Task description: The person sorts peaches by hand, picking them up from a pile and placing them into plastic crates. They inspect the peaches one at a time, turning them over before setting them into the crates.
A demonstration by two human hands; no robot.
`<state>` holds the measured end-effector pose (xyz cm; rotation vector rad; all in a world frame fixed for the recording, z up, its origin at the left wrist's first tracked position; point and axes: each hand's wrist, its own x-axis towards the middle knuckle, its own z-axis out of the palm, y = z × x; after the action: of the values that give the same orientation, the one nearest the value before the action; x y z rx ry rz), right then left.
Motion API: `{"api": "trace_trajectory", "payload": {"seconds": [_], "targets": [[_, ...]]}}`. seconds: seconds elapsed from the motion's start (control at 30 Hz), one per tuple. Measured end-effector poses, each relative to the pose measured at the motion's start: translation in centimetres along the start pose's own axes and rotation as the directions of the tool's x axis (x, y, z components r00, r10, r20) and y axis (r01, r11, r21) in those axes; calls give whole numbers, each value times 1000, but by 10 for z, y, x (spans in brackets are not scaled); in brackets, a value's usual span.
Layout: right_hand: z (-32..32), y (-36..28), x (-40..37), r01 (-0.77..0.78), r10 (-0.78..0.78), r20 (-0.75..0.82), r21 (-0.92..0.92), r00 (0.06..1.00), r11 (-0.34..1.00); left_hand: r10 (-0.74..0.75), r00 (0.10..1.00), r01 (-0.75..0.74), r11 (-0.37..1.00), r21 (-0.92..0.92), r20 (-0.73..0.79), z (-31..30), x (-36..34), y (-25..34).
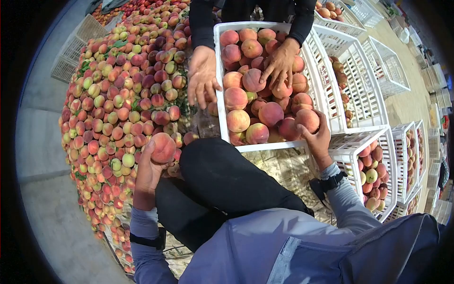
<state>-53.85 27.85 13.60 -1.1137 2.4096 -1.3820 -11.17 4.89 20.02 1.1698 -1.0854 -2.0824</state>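
My left hand (147,173) is wrapped round a large red peach (163,147) beside the peach pile, left of my knees. My right hand (319,142) holds another peach (307,120) at the near right corner of a white crate (265,147). Several peaches fill this crate. Across from me, a co-worker's hand (280,64) rests on peaches inside the crate. The co-worker's other hand (202,75) hangs with fingers spread at the crate's left edge.
A large pile of peaches (109,113) spreads over the left side. More white crates (352,80) stand on the right, some holding peaches. A crate (378,182) with peaches is near my right forearm. An empty-looking crate (75,49) stands at the far left.
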Motion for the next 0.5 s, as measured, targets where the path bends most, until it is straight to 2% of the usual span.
{"api": "trace_trajectory", "payload": {"seconds": [0.03, 0.07, 0.17, 0.27, 0.37, 0.4, 0.5], "targets": [[2, 0, 4, -5, 4, 6, 143, 1000, 990, -2, 1000, 2, 1000, 0, -1, 0, 0, 0], [5, -13, 10, -95, 84, 46, 328, 995, 940, 14, 1000, -14, 1000, 9, -24, 4, -2, 0], [24, -54, 50, -291, 94, 334, 611, 938, 736, 44, 997, -43, 999, 9, -59, 19, 0, 4], [59, -87, 84, -447, 80, 491, 696, 867, 562, 43, 998, -46, 997, -68, -43, 18, 4, 4], [98, -97, 111, -503, 77, 581, 622, 810, 599, 66, 998, -67, 986, -154, -16, 12, 11, -1], [112, -99, 114, -541, 5, 609, 701, 793, 464, 76, 997, -78, 982, -173, -20, 12, 13, -1], [139, -101, 124, -583, -135, 652, 738, 746, 339, 166, 986, -165, 959, -228, -17, 25, 17, 1]]}}
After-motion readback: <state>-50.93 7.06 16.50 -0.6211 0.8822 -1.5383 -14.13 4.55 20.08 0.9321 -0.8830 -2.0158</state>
